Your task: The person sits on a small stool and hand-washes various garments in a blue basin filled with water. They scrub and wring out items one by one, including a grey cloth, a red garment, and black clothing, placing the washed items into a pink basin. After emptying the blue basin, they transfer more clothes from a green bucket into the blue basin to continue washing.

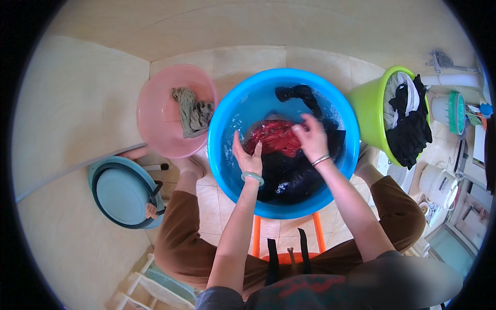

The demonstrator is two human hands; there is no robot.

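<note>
A wide blue basin (221, 93) of water stands in front of me, with wet laundry in it. The red garment (276, 135) lies bunched near the middle, partly in the water. Dark cloth (289, 181) fills the basin's near side, and a black piece (300, 94) trails along the far right. My left hand (249, 157), below a pale bangle, is at the red garment's left edge with fingers stretched and thumb apart. Over its right edge hovers my right hand (313, 138), slightly blurred, fingers apart and nothing visible in them; a silver bracelet circles that wrist.
A pink basin (155, 108) at left holds grey-green wrung cloth (192, 112). At right, a lime-green bucket (369, 101) is heaped with black and white clothes (408, 119). A grey-blue lidded tub (121, 191) sits by the left wall. Orange stool legs (319, 232) show below the basin.
</note>
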